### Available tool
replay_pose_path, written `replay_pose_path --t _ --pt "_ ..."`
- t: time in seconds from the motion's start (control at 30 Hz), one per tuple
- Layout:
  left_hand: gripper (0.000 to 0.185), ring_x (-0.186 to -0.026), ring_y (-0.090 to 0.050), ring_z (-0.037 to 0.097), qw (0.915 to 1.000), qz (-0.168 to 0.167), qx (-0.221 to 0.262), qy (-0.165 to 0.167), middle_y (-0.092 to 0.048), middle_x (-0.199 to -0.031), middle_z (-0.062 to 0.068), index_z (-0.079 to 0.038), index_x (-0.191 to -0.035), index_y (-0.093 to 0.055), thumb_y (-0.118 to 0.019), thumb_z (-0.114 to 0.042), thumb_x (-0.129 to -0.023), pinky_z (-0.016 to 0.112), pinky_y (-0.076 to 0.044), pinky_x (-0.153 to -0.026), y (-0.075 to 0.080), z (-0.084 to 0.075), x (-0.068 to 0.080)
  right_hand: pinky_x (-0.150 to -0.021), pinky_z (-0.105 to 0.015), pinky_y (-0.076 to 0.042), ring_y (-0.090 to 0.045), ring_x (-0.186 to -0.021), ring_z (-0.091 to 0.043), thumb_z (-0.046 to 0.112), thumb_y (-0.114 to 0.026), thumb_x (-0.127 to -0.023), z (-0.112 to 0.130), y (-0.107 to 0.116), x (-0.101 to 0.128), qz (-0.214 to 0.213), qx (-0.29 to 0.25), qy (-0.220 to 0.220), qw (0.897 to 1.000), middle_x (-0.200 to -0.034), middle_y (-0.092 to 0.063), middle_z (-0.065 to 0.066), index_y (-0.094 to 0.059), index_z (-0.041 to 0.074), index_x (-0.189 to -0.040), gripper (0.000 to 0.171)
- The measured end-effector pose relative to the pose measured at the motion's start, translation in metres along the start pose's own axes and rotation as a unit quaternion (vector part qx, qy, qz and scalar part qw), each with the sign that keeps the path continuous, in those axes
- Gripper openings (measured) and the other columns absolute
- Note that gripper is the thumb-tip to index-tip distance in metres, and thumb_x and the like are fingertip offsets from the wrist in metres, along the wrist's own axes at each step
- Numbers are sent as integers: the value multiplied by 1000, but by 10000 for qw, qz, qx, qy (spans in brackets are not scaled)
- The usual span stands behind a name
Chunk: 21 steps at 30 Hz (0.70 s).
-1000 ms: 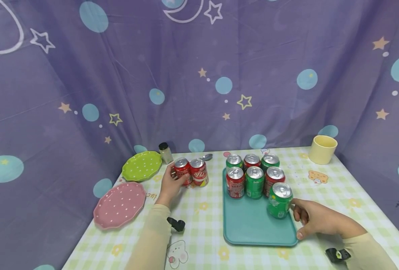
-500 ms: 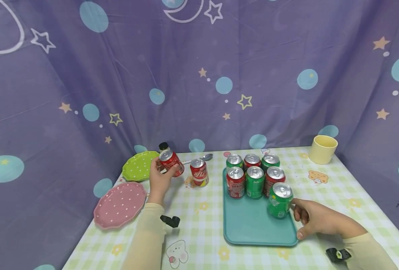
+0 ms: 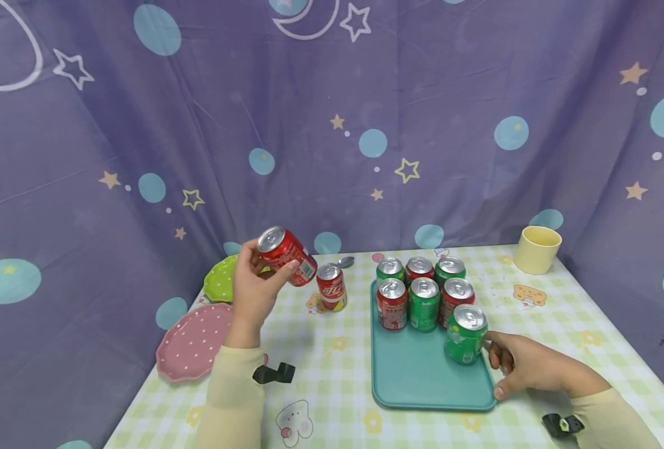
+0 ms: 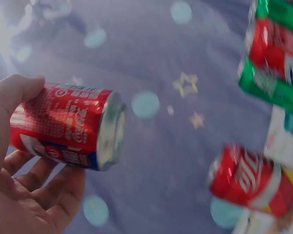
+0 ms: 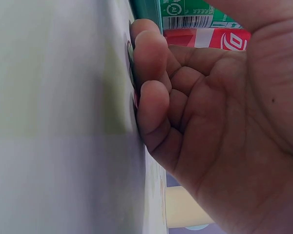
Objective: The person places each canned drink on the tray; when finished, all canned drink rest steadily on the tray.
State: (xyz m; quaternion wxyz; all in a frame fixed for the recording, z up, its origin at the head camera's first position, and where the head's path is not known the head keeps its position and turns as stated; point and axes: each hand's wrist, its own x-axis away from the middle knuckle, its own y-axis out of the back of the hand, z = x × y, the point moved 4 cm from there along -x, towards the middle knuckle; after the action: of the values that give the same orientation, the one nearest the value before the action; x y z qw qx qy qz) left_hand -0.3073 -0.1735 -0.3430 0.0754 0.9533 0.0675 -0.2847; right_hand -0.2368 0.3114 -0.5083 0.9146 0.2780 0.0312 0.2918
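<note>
- the left hand (image 3: 251, 293) has its fingers and thumb wrapped round a red cola can (image 3: 287, 247), which is up in the air over the left part of the table (image 3: 332, 386), tilted with its silver top toward the upper left.
- in the left wrist view the same can (image 4: 68, 126) lies sideways across the curled fingers (image 4: 44, 180), thumb on top.
- a second red can (image 3: 332, 286) stands upright on the table just right of the raised one, apart from it.
- the right hand (image 3: 525, 365) rests on the table at the right edge of the teal tray (image 3: 416, 380), fingers loosely curled and holding nothing, just beside a green can (image 3: 465, 333).
- that green can stands alone at the tray's right side, in front of six red and green cans in two rows at the tray's far end.
- a pink plate (image 3: 194, 343) and a green plate (image 3: 219, 280) lie at the left; a yellow cup (image 3: 537, 249) stands at the far right.
</note>
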Motion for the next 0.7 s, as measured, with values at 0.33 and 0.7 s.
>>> replay_pose_path --t 0.33,0.7 --pt "63 -103 -69 22 9862 1634 -176 -211 -68 -122 2 -18 -135 -58 -92 -14 -82 38 -63 -80 -62 -28 31 -59 -30 -47 -54 -73 -15 16 -95 -74 -2 -1 0 29 0 -5 10000 -93 -57 -12 -53 -2 -113 60" --pt "66 -101 -67 12 9655 2546 -492 238 -68 -116 -7 -24 -134 -59 -95 -26 -79 37 -62 -82 -130 1 68 -60 -30 -48 -55 -74 -15 20 -96 -72 -3 0 -1 12 96 -57 9999 -93 -58 -10 -53 -1 -114 64"
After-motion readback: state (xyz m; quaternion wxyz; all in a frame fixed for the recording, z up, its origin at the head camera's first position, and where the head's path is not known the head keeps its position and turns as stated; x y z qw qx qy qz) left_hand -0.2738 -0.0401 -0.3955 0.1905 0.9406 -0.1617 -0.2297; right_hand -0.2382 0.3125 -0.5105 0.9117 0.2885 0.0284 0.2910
